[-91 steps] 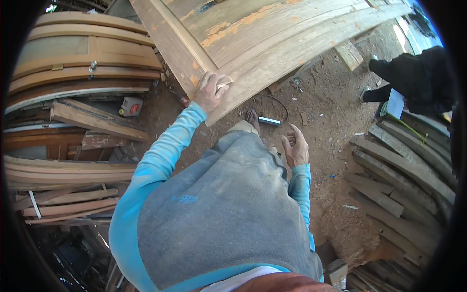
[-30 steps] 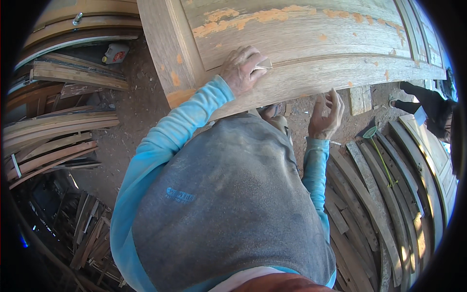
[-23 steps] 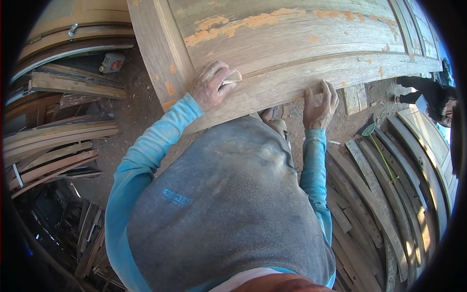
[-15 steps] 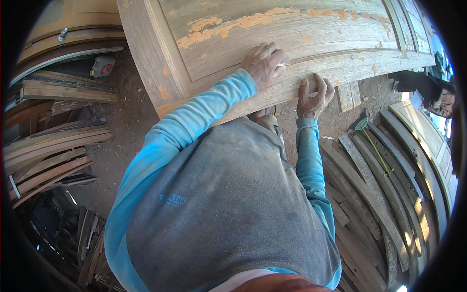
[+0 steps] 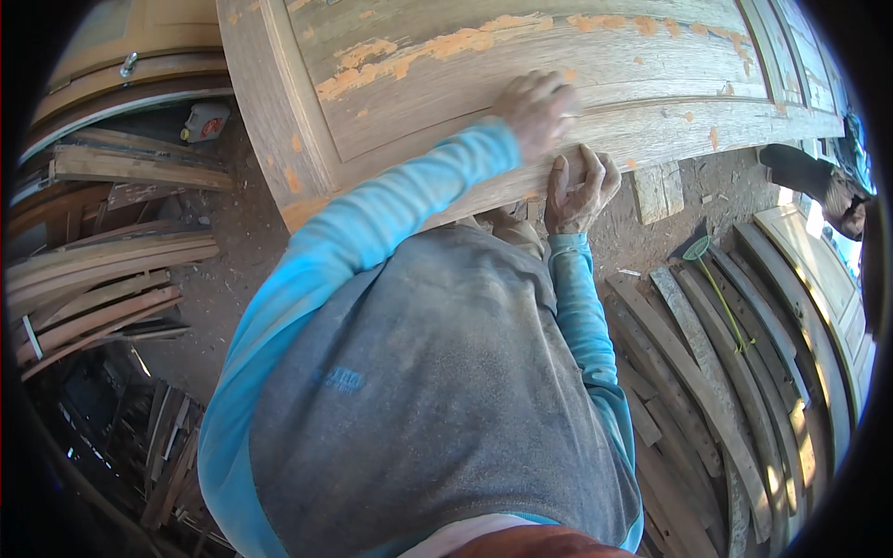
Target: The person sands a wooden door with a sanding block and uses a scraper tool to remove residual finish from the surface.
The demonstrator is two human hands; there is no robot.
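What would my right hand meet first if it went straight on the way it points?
Likely the near edge of the wooden door; your right hand overlaps it in the picture and may be touching it, though depth is unclear.

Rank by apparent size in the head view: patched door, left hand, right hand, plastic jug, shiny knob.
1. Patched door
2. Left hand and right hand: too alike to rank
3. Plastic jug
4. Shiny knob

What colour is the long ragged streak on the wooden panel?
The streak is orange on the pale brown panel, best seen in the head view.
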